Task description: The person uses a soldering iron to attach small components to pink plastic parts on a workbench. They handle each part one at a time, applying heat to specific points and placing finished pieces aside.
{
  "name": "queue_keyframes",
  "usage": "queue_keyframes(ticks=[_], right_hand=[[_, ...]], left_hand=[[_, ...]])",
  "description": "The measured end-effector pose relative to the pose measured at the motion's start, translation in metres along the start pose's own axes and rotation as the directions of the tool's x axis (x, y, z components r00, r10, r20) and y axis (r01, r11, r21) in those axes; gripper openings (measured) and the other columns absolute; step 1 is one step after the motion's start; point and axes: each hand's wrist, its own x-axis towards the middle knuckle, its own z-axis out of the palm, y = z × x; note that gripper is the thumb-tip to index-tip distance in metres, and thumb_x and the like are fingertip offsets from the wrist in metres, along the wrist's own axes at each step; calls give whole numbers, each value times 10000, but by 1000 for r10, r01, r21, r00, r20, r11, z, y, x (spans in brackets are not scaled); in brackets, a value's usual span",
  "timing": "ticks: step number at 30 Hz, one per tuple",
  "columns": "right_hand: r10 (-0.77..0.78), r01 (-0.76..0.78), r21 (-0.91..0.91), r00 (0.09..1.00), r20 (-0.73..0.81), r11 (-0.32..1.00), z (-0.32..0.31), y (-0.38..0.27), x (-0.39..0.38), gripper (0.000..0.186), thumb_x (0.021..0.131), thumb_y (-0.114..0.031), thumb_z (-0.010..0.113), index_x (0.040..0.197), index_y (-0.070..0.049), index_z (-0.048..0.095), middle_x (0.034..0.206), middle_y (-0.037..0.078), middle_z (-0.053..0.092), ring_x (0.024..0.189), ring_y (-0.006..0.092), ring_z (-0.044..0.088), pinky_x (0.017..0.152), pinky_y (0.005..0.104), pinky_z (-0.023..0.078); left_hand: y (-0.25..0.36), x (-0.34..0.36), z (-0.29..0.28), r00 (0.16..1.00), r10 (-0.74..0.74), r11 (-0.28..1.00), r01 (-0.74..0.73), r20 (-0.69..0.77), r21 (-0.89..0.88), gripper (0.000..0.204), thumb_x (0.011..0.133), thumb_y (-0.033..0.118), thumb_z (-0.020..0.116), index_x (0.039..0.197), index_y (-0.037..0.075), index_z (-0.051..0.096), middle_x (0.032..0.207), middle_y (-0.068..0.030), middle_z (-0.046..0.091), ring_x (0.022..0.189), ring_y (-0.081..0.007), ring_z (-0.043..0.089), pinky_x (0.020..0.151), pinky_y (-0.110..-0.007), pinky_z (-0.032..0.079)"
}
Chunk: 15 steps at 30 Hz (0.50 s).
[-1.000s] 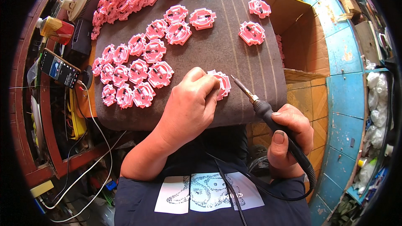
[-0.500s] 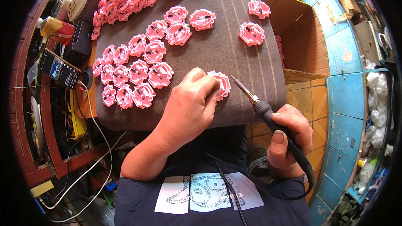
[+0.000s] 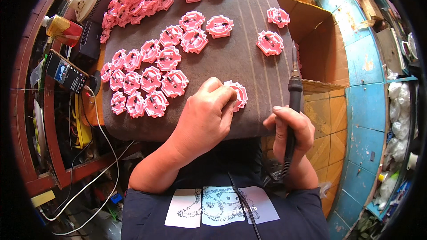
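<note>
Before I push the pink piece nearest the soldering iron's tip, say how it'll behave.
The pink piece is probably stiff: its notched rim looks crisp. It is likely light, with seemingly thin plastic walls. Lying flat on the dark surface, it should slide rather than roll.

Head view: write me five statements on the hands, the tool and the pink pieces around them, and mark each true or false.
1. The right hand holds a soldering iron. True.
2. The iron's tip touches the piece at the left hand. False: it points away toward the far end, apart from that piece.
3. The left hand covers part of a pink piece. True.
4. A phone lies among the pink pieces. False: the phone is off to the left of the dark work surface.
5. Two pink pieces lie apart from the others, near the surface's right edge. True.
</note>
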Motion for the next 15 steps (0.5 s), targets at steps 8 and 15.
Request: queue_keyframes(ticks=[8, 15], right_hand=[[-128, 133, -86, 990, 62, 987, 24, 10, 17, 508, 864, -41, 830, 1292, -24, 555, 1201, 211, 720, 853, 242, 665, 754, 350, 559], [-64, 83, -159, 991, 121, 984, 32, 5, 25, 612, 809, -92, 891, 1311, -53, 542, 1262, 212, 692, 821, 281, 663, 695, 379, 547]], left_hand=[[0, 0, 1, 1000, -8, 1000, 8, -2, -10, 82, 896, -44, 714, 967, -11, 690, 903, -164, 616, 829, -333, 650, 741, -397, 531], [0, 0, 1, 1000, -12, 1000, 12, -9, -28, 83, 908, -39, 712, 984, -6, 704, 914, -165, 625, 818, -326, 662, 723, -398, 539]])
